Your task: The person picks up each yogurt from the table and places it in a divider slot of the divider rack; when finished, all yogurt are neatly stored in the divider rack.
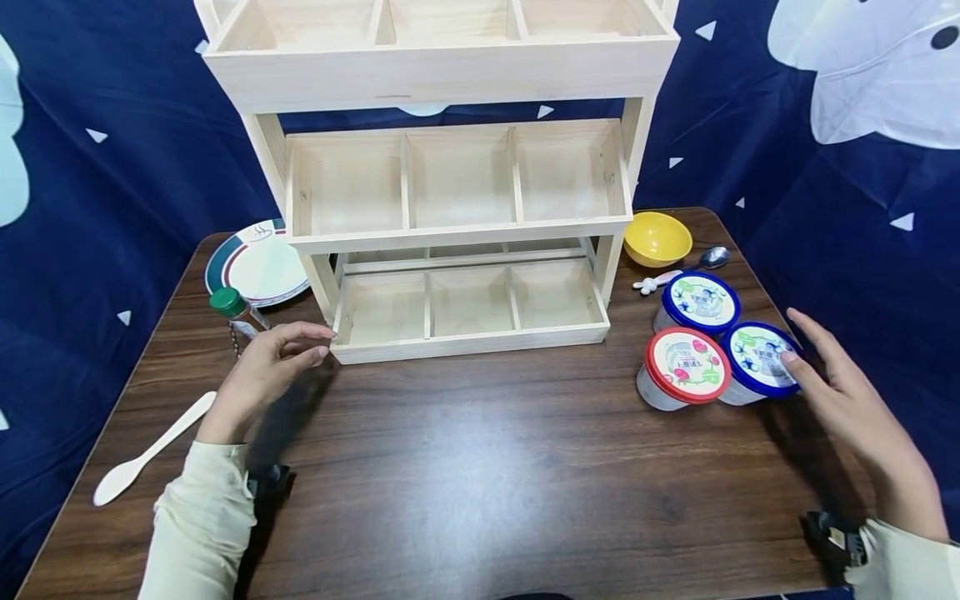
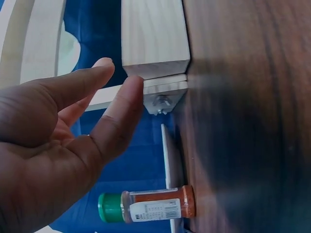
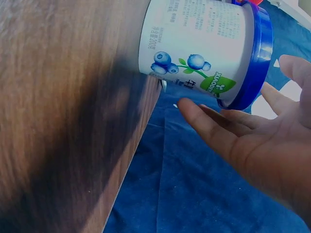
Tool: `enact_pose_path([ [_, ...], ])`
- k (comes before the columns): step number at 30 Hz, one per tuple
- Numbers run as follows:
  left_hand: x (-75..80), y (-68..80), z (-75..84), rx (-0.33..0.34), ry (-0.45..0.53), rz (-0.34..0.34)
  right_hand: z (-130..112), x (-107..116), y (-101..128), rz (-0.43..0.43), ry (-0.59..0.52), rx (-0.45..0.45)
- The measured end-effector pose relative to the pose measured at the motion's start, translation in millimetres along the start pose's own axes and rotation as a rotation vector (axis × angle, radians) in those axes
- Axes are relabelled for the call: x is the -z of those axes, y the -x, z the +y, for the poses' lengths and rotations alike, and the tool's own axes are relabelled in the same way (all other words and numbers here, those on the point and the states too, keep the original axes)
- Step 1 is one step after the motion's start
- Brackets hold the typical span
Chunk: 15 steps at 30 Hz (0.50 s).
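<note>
My left hand point(image 1: 300, 346) hovers open over the brown table point(image 1: 480, 467), fingers stretched toward the front left corner of a pale wooden three-tier rack point(image 1: 457, 233). In the left wrist view, that hand point(image 2: 97, 111) is just short of the rack's leg point(image 2: 155, 34) and holds nothing. My right hand point(image 1: 806, 342) is open beside a blue-lidded tub point(image 1: 757, 360), thumb at the lid's edge. The right wrist view shows the spread fingers point(image 3: 214, 126) close to this tub point(image 3: 204, 43), not wrapped around it. A red-lidded tub point(image 1: 684, 367) and a second blue-lidded tub point(image 1: 699, 302) stand against it.
A green-capped spice bottle point(image 1: 234, 310) and a striped plate point(image 1: 258, 265) sit left of the rack, with a white plastic spoon point(image 1: 153, 450) near the left edge. A yellow bowl point(image 1: 657, 237), a metal spoon point(image 1: 712, 257) and a small white spoon point(image 1: 654, 282) lie at the back right.
</note>
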State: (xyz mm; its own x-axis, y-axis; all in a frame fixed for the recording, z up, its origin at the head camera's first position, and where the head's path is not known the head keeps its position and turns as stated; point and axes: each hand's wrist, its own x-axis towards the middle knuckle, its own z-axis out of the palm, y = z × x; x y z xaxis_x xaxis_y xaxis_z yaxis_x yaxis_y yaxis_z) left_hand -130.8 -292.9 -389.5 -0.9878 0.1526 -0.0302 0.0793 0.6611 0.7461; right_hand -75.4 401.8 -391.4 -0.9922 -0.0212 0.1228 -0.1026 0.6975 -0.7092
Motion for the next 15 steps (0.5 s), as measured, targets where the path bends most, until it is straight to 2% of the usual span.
enact_pose_path([
  [6, -2.9, -3.5, -1.7, 0.003, 0.006, 0.007, 3.4, -0.8, 0.3, -0.03, -0.029, -0.011],
  [11, -5.3, -5.6, -3.8, 0.052, 0.055, -0.018, 6.7, -0.7, 1.6, -0.066, -0.005, -0.035],
  [15, -6.6, -7.8, -6.6, 0.056, 0.091, -0.024, 9.2, 0.3, 2.2, -0.098, -0.026, -0.04],
])
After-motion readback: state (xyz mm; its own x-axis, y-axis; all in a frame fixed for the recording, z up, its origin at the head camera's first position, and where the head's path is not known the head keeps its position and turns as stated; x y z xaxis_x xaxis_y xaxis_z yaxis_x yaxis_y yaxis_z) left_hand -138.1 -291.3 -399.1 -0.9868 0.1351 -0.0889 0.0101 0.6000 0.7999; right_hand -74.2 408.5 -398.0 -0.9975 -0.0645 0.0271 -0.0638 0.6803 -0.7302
